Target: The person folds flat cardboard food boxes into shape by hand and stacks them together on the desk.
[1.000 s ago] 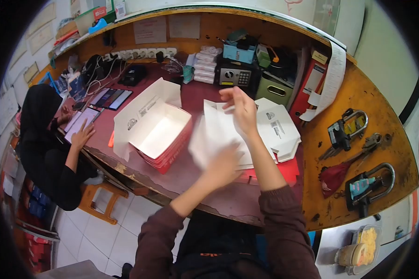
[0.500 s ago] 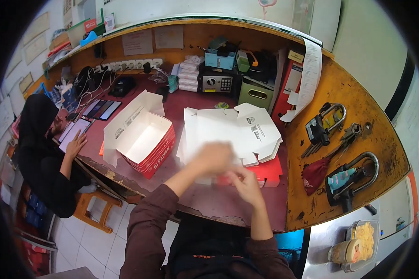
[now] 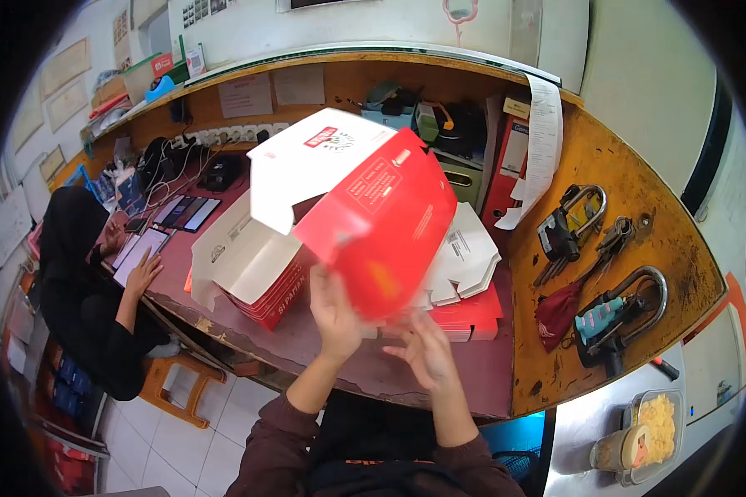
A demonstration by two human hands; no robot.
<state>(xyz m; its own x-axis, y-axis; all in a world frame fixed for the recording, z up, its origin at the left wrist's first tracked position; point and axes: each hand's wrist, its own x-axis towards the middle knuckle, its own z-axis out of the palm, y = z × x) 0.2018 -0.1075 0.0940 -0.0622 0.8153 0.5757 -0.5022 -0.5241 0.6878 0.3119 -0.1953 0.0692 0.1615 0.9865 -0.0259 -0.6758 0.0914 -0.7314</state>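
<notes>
My left hand [image 3: 336, 319] grips the lower left edge of a red and white cardboard food box [image 3: 381, 219], holding it tilted above the table. Its white lid flap, with a printed logo, points up and left, and its red side faces me. Just below the box's lower right corner is my right hand [image 3: 427, 352], fingers spread and slightly blurred. Behind the raised box stands a folded box [image 3: 278, 286] with a white inside and red printed sides. On the right lies a stack of flat white box blanks [image 3: 471, 248], partly covered by the raised box.
Red flat cardboard [image 3: 477, 319] lies under the blanks. Padlocks [image 3: 559, 232] and keys [image 3: 617, 236] are on the wooden side panel. A seated person [image 3: 83, 290] touches a tablet [image 3: 141, 255] at left. A green box [image 3: 464, 178] and binders [image 3: 510, 157] stand at the back.
The red and white box has come up off the stack into my left hand, its red outside now showing. My right hand has opened its fingers and stays near the table's front.
</notes>
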